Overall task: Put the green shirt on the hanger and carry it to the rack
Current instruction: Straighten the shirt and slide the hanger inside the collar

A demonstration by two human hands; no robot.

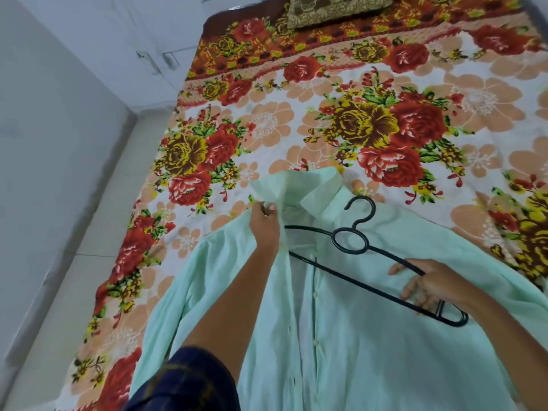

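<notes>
The left hand [264, 222] was pinched shut on the edge of the green shirt [355, 336] just below the collar [308, 189], fingertips gathered on the fabric at the left side of the open placket. The forearm ran back toward the camera over the shirt's left front panel, ending in a dark blue checked sleeve [184, 381] at the bottom of the view.

The right hand [430, 284] was closed around the black hanger [351, 240], gripping its right shoulder arm close to the rounded end (the thumb reached forward along the upper bar, the other fingers curled under it). The hanger lay tilted across the shirt's chest, its hook pointing up toward the collar and its ring just below the hook; its left tip met the placket edge beside the left wrist, though whether it had slipped inside the shirt was hard to tell.

The shirt lay front up and spread on the bed [326, 114], collar away from the person and partly turned up, a line of buttons running down the middle between the two arms. Both hands were therefore on or directly above the shirt's upper half.

The bed wore a sheet printed with red, yellow and peach flowers. A brown patterned pillow [338, 8] sat at its far end, well apart from the shirt. Pale floor tiles [59, 203] showed to the left.
</notes>
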